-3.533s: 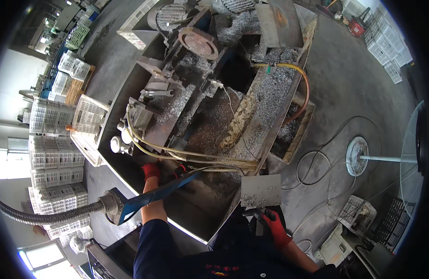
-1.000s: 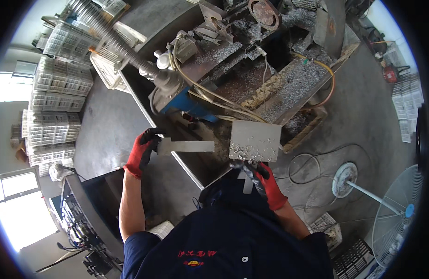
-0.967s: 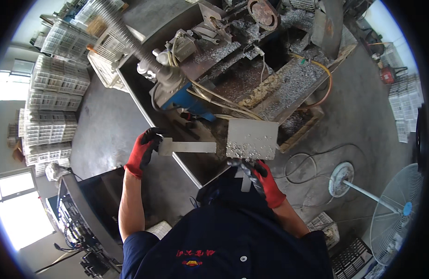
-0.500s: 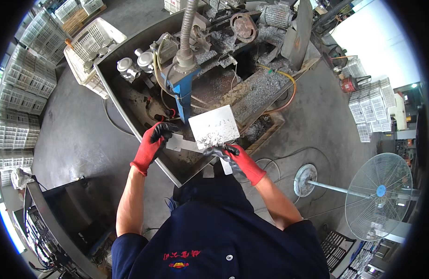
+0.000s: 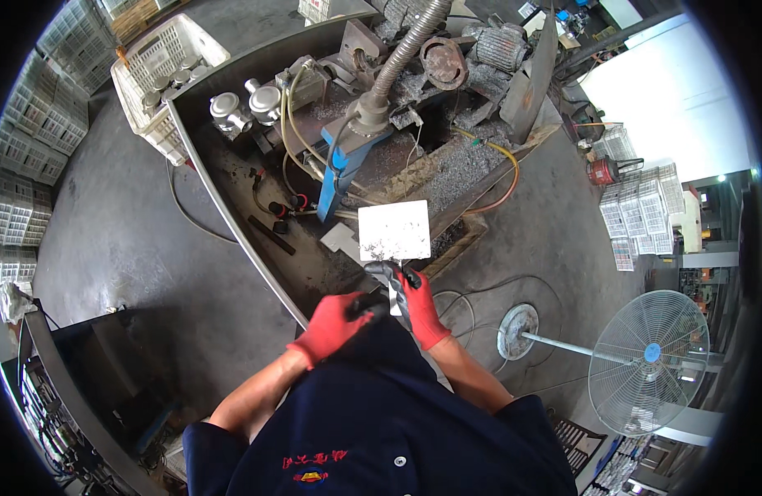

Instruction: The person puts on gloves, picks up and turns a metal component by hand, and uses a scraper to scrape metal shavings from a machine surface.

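My right hand (image 5: 416, 302), in a red glove with black fingers, is closed around the lower part of a white square plate (image 5: 395, 227). Grey metal chips are scattered over the plate's lower half, and a narrow white strip (image 5: 395, 299) shows below it, beside my fingers. My left hand (image 5: 340, 321), gloved alike, is close to my dark shirt, left of that strip. Its blackened fingers point right, with a gap between thumb and fingers and nothing seen in them. Behind the plate, a pale flat piece (image 5: 341, 238) lies in the machine's metal tray (image 5: 232, 223).
A blue post (image 5: 341, 178) with a flexible metal hose (image 5: 414, 41) rises beyond the plate. Round silver metal parts (image 5: 226, 110) stand at the tray's far left, near a white plastic crate (image 5: 162, 74). At right stands a large fan (image 5: 650, 360); cables (image 5: 513, 277) cross the floor.
My left hand has come back toward my body and to the right, away from the pale flat piece. The white plate has shifted slightly right and stands more squarely, still in my right hand.
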Demonstrator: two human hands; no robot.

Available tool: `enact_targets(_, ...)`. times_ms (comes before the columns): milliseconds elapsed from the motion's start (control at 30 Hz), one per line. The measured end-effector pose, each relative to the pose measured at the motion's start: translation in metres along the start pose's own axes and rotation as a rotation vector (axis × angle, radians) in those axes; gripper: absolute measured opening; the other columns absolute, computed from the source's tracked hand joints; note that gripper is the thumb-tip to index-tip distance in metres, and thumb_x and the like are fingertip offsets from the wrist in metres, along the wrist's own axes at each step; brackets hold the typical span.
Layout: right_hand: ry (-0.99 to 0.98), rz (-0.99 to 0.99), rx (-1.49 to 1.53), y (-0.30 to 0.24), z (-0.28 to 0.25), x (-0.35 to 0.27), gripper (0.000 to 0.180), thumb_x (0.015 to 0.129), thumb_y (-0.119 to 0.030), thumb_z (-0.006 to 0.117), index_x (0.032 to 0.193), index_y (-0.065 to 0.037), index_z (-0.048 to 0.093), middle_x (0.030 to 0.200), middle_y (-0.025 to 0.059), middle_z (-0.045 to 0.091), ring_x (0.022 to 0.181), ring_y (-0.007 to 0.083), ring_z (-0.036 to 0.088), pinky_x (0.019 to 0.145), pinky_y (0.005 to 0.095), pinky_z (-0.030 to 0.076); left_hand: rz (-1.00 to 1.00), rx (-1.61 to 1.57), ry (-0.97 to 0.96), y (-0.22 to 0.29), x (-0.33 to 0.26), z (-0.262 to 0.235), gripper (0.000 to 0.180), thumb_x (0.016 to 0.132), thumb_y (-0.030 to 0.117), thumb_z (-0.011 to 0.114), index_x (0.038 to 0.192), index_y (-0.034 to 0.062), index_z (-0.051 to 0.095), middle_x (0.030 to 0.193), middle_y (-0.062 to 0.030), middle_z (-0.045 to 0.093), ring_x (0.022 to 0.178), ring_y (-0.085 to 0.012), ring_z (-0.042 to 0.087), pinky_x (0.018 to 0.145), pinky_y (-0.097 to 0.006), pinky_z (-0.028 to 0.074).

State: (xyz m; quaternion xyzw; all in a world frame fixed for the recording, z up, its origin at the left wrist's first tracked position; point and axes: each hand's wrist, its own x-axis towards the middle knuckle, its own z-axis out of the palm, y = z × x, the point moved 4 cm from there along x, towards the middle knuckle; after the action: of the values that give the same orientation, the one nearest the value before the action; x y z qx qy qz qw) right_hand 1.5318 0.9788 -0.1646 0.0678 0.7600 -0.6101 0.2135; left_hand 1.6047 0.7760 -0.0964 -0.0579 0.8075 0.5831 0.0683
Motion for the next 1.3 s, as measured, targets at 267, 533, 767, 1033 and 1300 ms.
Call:
enact_targets(267,0.056,0.153,0.319,-0.021,-0.014,-0.011,0.024,0.105,-0.012,0.055,0.114,0.006,0.067,0.097,0.0057,0.070,0.089,0.0108,0.064,0.079,0.0297,0.052,-0.328,-1.067,-0.468,0.016,0.024,0.064,0.018,0.102,0.008,0.058,0.119,0.0024,0.061,0.099,-0.0037,0.067,0.088,-0.0107,0.065,0.076,-0.027,0.055)
enact_targets(533,0.189,-0.266,-0.115,-0.034,-0.093,0.034,0.027,0.102,-0.013,0.057,0.123,0.000,0.067,0.099,0.0136,0.074,0.086,0.0151,0.067,0.075,0.0344,0.053,-0.385,-1.241,-0.507,0.038,0.088,0.096,0.015,0.103,0.006,0.054,0.112,0.0014,0.064,0.093,-0.0026,0.066,0.081,-0.0119,0.066,0.069,-0.024,0.053)
enact_targets(767,0.189,-0.502,-0.700,-0.150,-0.170,0.079,0.047,0.088,-0.006,0.065,0.135,-0.006,0.061,0.102,0.0181,0.071,0.081,0.0349,0.069,0.072,0.0417,0.054,0.034,0.038,0.051,0.041,0.196,0.060,0.023,0.096,0.020,0.062,0.106,-0.0004,0.061,0.082,-0.0138,0.069,0.074,-0.0271,0.070,0.066,-0.041,0.054)
enact_targets(1033,0.730,-0.866,-0.875,-0.176,-0.226,0.146,0.062,0.078,-0.007,0.070,0.139,-0.008,0.057,0.107,0.0126,0.071,0.080,0.0320,0.067,0.071,0.0429,0.053,-0.063,0.842,0.292,0.062,0.262,0.072,0.023,0.094,0.026,0.058,0.099,0.0034,0.054,0.076,-0.0194,0.069,0.071,-0.0405,0.069,0.065,-0.054,0.053)
enact_targets(1300,0.387,-0.794,-0.795,-0.152,-0.211,0.205,0.054,0.077,-0.007,0.071,0.130,-0.004,0.061,0.104,0.0133,0.070,0.086,0.0319,0.068,0.073,0.0429,0.055,-0.104,0.641,0.248,0.063,0.288,0.106,0.024,0.094,0.026,0.058,0.102,0.0032,0.057,0.082,-0.0237,0.069,0.080,-0.0450,0.068,0.074,-0.057,0.053)
